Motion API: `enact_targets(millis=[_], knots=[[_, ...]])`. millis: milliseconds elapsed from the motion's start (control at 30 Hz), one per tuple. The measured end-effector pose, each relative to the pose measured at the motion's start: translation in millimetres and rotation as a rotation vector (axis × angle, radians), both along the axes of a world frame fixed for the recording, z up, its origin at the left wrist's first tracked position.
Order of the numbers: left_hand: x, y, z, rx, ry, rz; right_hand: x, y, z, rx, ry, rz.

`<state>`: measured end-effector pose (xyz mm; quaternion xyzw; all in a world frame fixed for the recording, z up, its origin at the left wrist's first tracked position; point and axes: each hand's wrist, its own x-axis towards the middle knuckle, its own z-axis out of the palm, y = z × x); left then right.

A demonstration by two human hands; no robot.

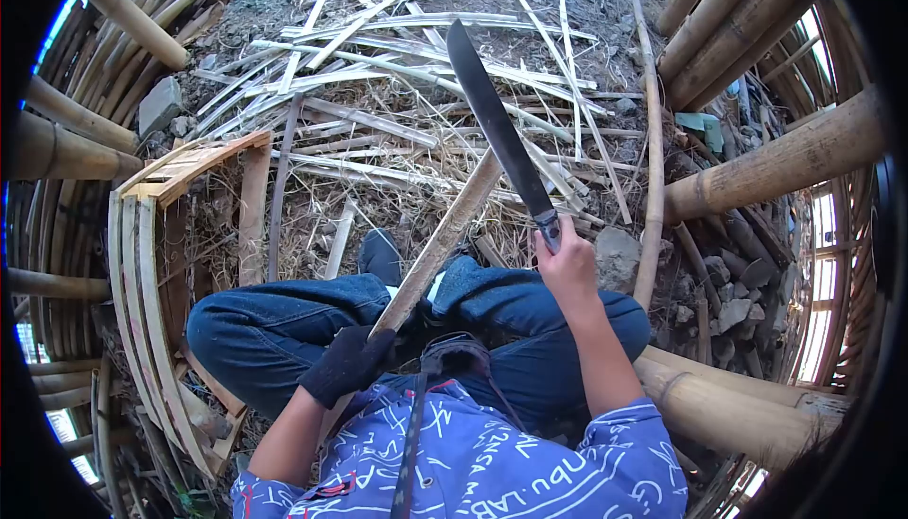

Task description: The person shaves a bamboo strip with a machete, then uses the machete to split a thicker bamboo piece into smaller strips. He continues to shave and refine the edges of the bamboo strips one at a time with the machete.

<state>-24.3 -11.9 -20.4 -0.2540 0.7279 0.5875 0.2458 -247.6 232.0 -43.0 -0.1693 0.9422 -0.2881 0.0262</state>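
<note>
My left hand point(348, 365), in a dark glove, is wrapped round the lower part of a split bamboo strip point(440, 237). The strip slants up and to the right across my lap. My bare right hand point(567, 264) grips the handle of a machete point(494, 114), its long dark blade pointing up and slightly left. In this view the blade overlaps the upper end of the strip. Below the right hand are my crossed legs in jeans.
A slatted wooden crate point(151, 264) stands at my left. Thin split strips point(416, 56) and shavings litter the ground ahead. Thick bamboo poles point(776, 155) line both sides, with a long pole point(651, 141) on the ground at right. Rocks point(619, 259) lie near my right knee.
</note>
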Motion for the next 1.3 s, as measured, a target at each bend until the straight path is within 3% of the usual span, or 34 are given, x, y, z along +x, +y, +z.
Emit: enact_targets(millis=[67, 200, 267, 400, 533, 667, 967, 1300], knots=[[2, 2, 13, 0.007, -0.116, 0.026, -1, 0, 6, 0.014, 0.044, 0.02], [7, 3, 26, -0.084, 0.016, -0.027, -4, -5, 21, 0.002, 0.044, 0.059], [7, 4, 35, -0.008, 0.008, 0.117, 0, -6, 31, 0.025, 0.062, 0.108], [9, -9, 37, -0.004, -0.011, 0.125, 7, -8, 49, 0.057, 0.072, 0.259], [9, -14, 50, -0.11, 0.045, 0.07, -3, -11, 44, 0.021, 0.021, 0.126], [10, -15, 50, -0.064, -0.014, 0.054, 11, -10, 44, 0.105, 0.129, 0.235], [4, -16, 48, 0.122, -0.095, 0.028, 21, -13, 37, 0.137, 0.065, 0.212], [0, -14, 60, -0.007, -0.071, 0.006, 20, -7, 29, 0.075, -0.068, 0.31]])
